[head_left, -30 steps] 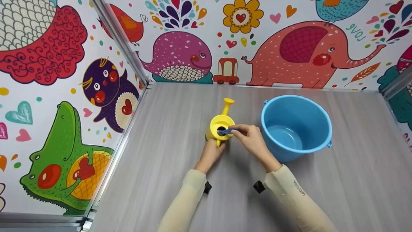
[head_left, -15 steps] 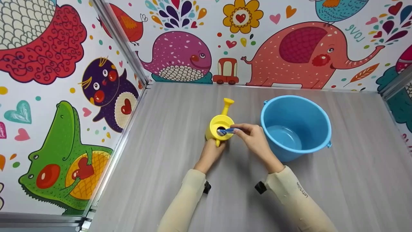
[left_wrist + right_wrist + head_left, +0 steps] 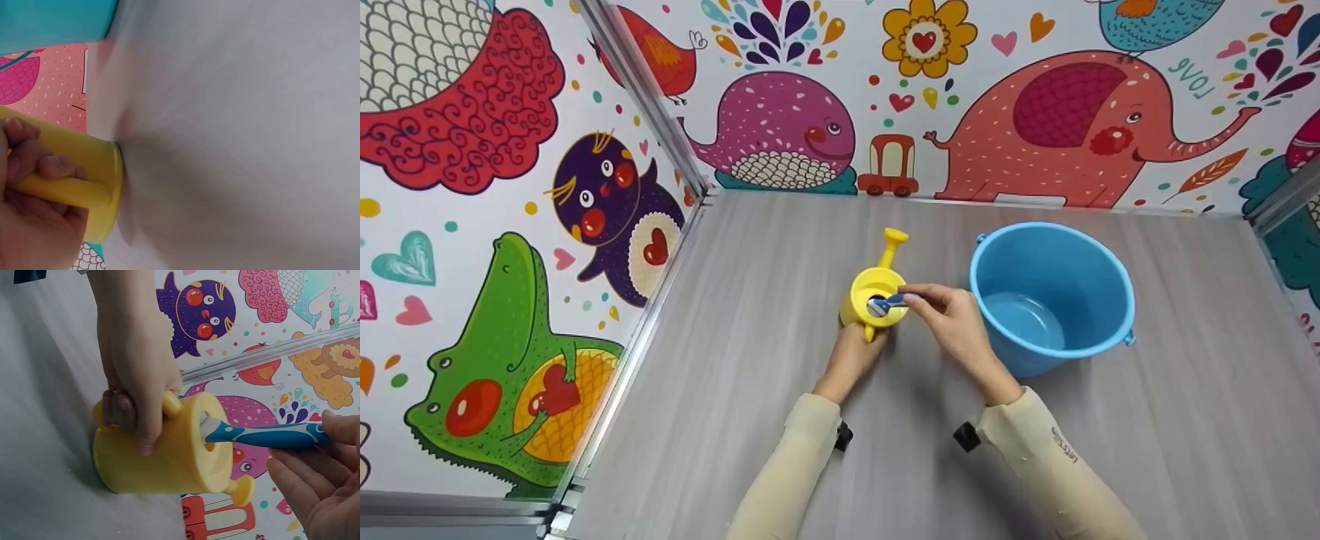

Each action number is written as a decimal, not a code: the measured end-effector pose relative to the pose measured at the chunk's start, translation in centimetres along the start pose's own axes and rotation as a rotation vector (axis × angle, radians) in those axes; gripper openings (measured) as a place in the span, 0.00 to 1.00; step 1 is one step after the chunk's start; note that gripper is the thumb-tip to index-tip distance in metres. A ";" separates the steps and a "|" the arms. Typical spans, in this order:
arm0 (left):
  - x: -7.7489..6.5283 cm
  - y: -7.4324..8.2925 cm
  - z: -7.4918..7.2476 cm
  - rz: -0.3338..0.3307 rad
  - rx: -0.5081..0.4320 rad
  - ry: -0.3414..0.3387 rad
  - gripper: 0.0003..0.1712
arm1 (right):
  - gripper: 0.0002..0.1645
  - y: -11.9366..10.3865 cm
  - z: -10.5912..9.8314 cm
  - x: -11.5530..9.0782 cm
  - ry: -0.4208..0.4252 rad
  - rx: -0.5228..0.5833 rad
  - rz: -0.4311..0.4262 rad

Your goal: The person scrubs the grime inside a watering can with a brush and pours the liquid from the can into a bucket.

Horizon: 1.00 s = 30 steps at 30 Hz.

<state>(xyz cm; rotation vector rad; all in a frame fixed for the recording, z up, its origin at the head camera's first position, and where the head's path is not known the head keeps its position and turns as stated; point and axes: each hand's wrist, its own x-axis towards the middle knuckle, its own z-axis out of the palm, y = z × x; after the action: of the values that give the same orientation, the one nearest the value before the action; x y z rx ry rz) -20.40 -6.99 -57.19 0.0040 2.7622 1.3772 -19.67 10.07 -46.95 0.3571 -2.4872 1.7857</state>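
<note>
A person's right hand [image 3: 958,330] pinches the far end of a blue toothbrush [image 3: 270,435], its head at the round hole atop a yellow watering can [image 3: 157,472]; how deep it sits, I cannot tell from here. The left hand [image 3: 851,356], at the can's six o'clock, is wrapped round the handle. That grip is best held firm and the can upright, I'd judge, with the brush lined up straight so its bristles clear the edge. The spout points just past twelve on the gray worktop [image 3: 765,300]; a blue bucket [image 3: 1035,364] stands at three.
</note>
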 end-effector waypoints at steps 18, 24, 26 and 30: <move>0.1 0.1 0.2 0.005 0.004 0.026 0.14 | 0.10 -2.9 0.4 -0.7 0.033 -0.012 -0.026; 0.1 0.1 0.2 -0.006 -0.014 0.024 0.13 | 0.11 0.2 1.3 0.1 0.043 -0.014 -0.016; 0.1 0.0 0.2 -0.006 -0.022 0.027 0.12 | 0.11 0.7 1.4 0.2 0.041 -0.003 -0.016; 0.0 -0.1 0.2 0.004 -0.021 0.032 0.13 | 0.10 1.3 1.6 0.3 0.032 0.011 -0.022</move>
<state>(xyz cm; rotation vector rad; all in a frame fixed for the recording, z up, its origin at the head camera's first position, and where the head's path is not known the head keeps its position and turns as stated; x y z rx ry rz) -20.43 -6.90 -57.37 -0.0129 2.7749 1.4194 -20.10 8.93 -48.67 0.3527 -2.4429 1.7830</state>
